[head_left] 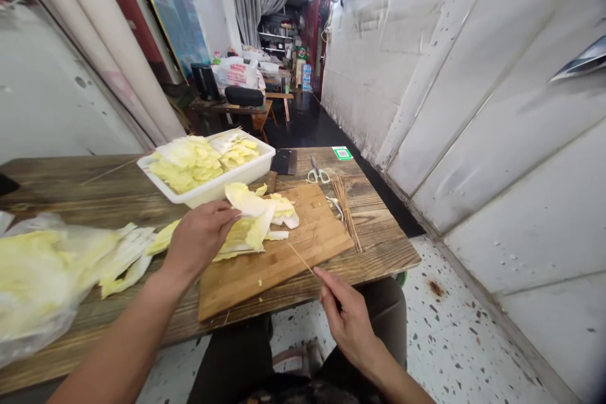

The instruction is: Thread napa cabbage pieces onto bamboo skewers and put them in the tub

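Note:
Pinched in my left hand (203, 237) is a pale cabbage leaf (255, 209), raised over the left part of a wooden cutting board (265, 271). More cabbage pieces (285, 211) lie on the board behind and under it. My right hand (344, 309) is closed on the near end of a thin wooden skewer (302, 259), whose tip points up and left over the board. Between leaf and skewer tip there is a gap. A bundle of skewers (347, 214) lies along the board's right side.
Behind the board stands a white plastic tub (213, 190) heaped with cabbage leaves. A plastic bag of cabbage (42, 284) covers the table's left side. Scissors (317, 172), a cleaver blade (285, 161) and a green QR card (341, 153) lie toward the far edge.

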Demonstrator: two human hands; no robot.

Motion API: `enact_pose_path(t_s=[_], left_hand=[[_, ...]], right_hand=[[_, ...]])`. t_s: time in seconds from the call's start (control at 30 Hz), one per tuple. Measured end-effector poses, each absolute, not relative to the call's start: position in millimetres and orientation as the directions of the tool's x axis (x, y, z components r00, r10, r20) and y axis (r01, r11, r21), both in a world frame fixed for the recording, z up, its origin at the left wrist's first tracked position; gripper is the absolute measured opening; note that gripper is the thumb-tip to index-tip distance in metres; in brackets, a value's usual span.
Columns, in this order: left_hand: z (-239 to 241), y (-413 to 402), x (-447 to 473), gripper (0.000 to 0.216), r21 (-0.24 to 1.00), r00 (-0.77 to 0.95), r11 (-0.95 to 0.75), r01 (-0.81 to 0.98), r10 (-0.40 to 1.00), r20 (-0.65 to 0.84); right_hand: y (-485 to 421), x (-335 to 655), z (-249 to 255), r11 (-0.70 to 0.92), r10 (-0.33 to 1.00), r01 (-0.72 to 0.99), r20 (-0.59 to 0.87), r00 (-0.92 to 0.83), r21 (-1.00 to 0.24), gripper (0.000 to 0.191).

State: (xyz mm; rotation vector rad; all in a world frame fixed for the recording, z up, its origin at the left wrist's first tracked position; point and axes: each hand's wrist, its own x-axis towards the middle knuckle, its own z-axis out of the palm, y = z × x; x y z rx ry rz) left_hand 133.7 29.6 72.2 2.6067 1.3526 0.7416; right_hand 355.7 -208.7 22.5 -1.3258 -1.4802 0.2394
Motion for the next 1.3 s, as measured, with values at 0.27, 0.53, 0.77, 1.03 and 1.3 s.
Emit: enact_pose_path(t_s=[0.27, 0.53, 0.77, 1.03, 1.3], left_hand=[[91.4, -0.2, 129.4, 0.04, 0.479, 0.28, -0.537, 0.695, 0.815, 0.507], [92.6, -91.5, 145.4, 0.051, 0.89, 0.24, 0.447, -0.09, 0.877, -0.416], [78.7, -119.0, 144.8, 0.049, 0.68, 0.291, 0.711, -0.177, 0.698, -0.654], [74.8, -127.8, 144.5, 0.048, 0.706, 0.266, 0.686, -0.175, 0.724, -0.637], [72.1, -128.9, 144.9, 0.046, 0.738, 0.287, 0.666, -0.109, 0.732, -0.618]], right_hand=[[-199.2, 342.1, 34.8, 0.395, 0.795, 0.649, 0.596, 0.112, -0.65, 0.039], [-222.2, 339.0, 68.5, 0.365, 0.85, 0.831, 0.515, -0.113, -0.42, 0.037], [-240.9, 335.7, 68.8, 0.246, 0.874, 0.936, 0.475, -0.101, -0.253, 0.041], [-239.2, 332.4, 71.3, 0.218, 0.877, 0.956, 0.47, -0.104, -0.196, 0.035], [-239.1, 330.7, 71.9, 0.216, 0.862, 0.954, 0.5, -0.086, -0.207, 0.038]])
